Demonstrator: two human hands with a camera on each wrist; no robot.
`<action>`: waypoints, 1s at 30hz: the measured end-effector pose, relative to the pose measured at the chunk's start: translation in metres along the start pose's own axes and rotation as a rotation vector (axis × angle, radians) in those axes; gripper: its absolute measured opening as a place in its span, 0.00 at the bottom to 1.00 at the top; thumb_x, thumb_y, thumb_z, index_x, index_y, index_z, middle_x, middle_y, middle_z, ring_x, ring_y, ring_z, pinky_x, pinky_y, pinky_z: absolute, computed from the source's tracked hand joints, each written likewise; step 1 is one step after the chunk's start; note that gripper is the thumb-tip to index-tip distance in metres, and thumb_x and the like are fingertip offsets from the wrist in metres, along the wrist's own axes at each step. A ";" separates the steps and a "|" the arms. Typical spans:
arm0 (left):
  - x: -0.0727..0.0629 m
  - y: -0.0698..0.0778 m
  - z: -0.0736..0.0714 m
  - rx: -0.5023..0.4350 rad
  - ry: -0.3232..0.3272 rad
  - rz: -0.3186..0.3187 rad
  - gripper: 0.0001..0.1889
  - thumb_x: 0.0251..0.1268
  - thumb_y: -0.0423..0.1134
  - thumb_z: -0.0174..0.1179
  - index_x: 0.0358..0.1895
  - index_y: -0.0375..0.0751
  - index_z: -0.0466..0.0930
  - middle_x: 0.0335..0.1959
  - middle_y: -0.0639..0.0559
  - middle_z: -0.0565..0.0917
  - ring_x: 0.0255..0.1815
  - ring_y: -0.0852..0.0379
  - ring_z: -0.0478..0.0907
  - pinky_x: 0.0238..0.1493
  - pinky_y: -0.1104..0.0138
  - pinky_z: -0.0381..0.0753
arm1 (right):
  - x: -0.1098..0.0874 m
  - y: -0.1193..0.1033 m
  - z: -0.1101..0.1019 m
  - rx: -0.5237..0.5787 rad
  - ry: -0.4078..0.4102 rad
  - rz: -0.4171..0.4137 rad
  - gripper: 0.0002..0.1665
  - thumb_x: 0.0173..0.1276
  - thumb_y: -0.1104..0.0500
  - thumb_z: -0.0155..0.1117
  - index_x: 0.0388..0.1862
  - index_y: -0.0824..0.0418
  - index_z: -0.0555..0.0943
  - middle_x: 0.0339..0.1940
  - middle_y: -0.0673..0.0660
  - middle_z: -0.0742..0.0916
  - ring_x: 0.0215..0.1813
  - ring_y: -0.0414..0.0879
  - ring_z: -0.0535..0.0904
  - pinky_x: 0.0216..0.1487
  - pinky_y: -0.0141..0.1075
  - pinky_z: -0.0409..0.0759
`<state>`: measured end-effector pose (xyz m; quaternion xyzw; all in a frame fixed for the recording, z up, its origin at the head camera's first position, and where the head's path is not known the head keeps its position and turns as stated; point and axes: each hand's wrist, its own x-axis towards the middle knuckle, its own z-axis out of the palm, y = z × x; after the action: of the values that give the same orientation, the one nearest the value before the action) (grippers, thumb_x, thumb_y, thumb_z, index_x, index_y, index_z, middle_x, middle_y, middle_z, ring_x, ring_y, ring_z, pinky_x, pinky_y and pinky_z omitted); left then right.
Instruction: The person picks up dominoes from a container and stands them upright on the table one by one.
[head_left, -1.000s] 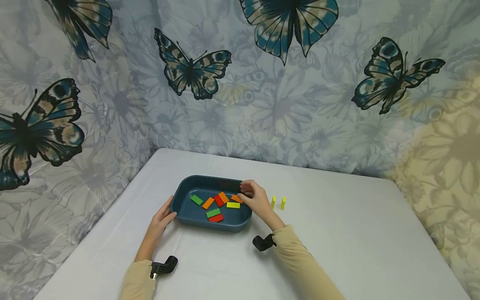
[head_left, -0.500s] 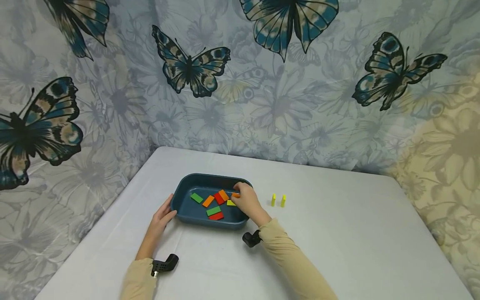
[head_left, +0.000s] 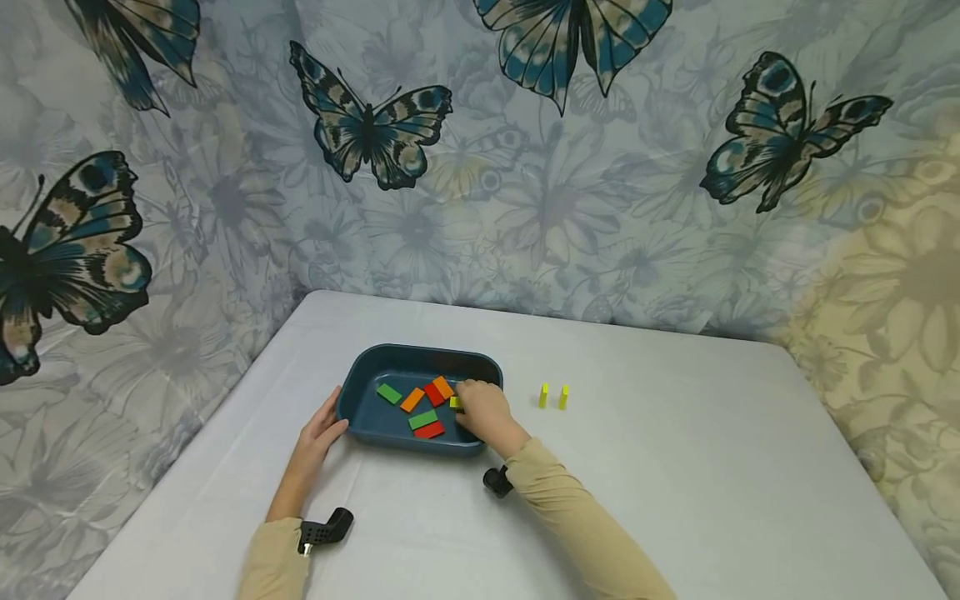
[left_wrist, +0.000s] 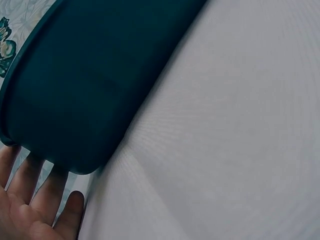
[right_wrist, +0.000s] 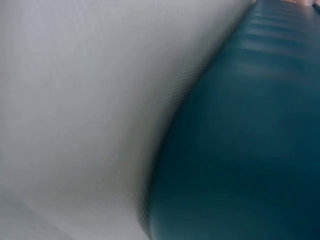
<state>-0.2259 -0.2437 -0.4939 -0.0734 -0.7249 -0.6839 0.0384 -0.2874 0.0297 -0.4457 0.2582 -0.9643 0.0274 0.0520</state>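
A dark blue-green rectangular dish [head_left: 405,447] holds several small flat blocks. My left hand [head_left: 318,433] rests at its left end, and the left wrist view shows the fingers [left_wrist: 50,192] extended against the outer wall. Reaching over the right side, my right hand [head_left: 487,412] is down inside the dish, fingertips at a yellow block [head_left: 455,402]. Most of that block is covered by the hand, and I cannot tell whether the fingers pinch it. Left of it lie green [head_left: 389,393], orange [head_left: 412,400] and red [head_left: 429,430] blocks, among others.
Two yellow blocks [head_left: 543,396] stand upright, apart, on the white-covered table [head_left: 675,467] right of the dish. A butterfly-print cloth [head_left: 585,208] hangs behind and to the left. In the right wrist view the dish's outer wall [right_wrist: 240,150] fills the right side.
My right hand has moved left and down from the dish's right rim into it, now covering an orange block and most of the yellow one. The left hand stays at the left end.
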 end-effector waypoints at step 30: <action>0.001 0.001 -0.001 -0.010 0.007 -0.030 0.30 0.66 0.34 0.49 0.69 0.39 0.48 0.68 0.45 0.52 0.66 0.48 0.51 0.53 0.80 0.59 | -0.002 0.005 -0.002 0.423 0.215 -0.072 0.17 0.53 0.63 0.68 0.43 0.65 0.79 0.33 0.55 0.81 0.33 0.44 0.75 0.36 0.33 0.75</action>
<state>-0.2267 -0.2447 -0.4923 -0.0606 -0.7225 -0.6881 0.0303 -0.2878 0.0354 -0.4442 0.2929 -0.9163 0.2541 0.1002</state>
